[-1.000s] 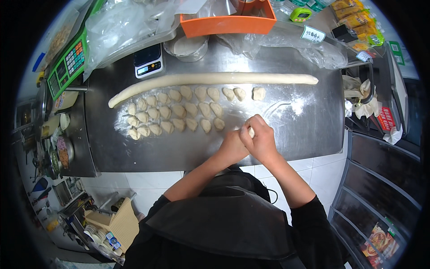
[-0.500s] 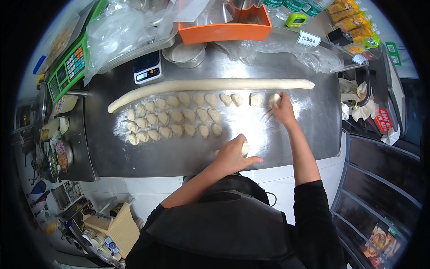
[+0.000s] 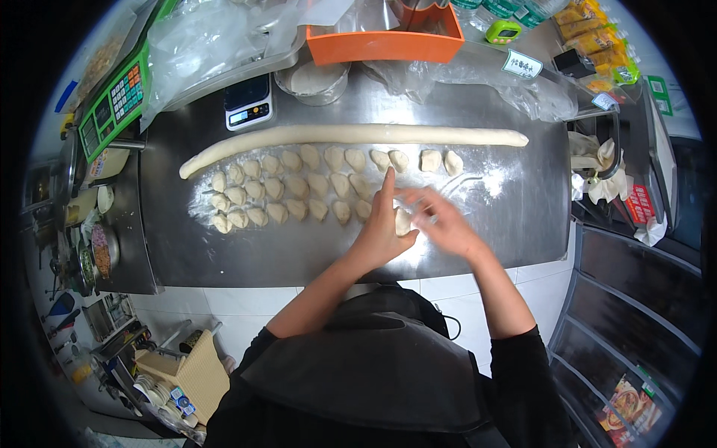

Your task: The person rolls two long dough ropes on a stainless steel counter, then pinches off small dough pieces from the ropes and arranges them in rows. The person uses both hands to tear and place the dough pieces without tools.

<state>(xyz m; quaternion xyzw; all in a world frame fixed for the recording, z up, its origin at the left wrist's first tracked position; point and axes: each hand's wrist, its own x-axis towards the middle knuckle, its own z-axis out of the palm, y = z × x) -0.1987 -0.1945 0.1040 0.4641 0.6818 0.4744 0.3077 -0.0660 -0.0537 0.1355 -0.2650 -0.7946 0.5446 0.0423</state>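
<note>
My left hand (image 3: 379, 230) is wrapped round a lump of dough (image 3: 403, 222), its forefinger pointing away from me over the table. Beside it, on the right, is my right hand (image 3: 446, 226), its fingers smeared by motion and reaching toward the dough; whether they grip it is unclear. Small dough pieces lie in rows on the floured steel, the rightmost dough piece (image 3: 453, 163) at the end of the far row. Behind them stretches a long dough rope (image 3: 358, 134).
A steel table (image 3: 515, 216) holds the work. At its back stand a small digital scale (image 3: 249, 104), a bowl of white powder (image 3: 314, 81), an orange bin (image 3: 385, 48) and crumpled plastic bags (image 3: 478, 86). A green scale (image 3: 116, 104) rises at the far left.
My right hand has let go of a dough piece at the right end of the far row and come back beside my left hand. My left hand has moved slightly away from me.
</note>
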